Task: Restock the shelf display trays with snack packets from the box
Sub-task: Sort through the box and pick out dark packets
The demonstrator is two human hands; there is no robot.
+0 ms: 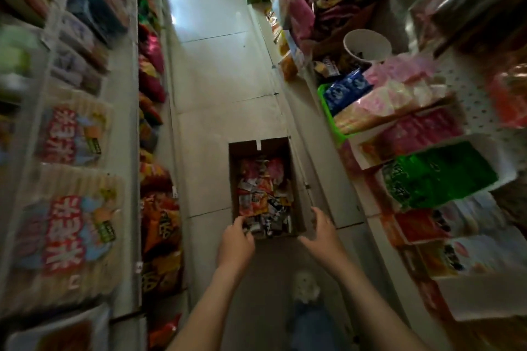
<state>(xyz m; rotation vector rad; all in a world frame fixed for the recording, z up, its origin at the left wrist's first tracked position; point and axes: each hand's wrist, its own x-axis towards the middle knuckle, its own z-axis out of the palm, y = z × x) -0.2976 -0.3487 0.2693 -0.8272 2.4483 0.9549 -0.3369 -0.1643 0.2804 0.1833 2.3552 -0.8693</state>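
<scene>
Left hand [235, 239] curled over the box [256, 148] (grip unclear); right hand [322, 229] spread, holding nothing

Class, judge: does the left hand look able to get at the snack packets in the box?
Probably yes: the box is open-topped, the left hand is at its near edge, and nothing covers the snack packets.

Head-worn wide view, steeply down aisle floor [225, 71], between shelves
</scene>
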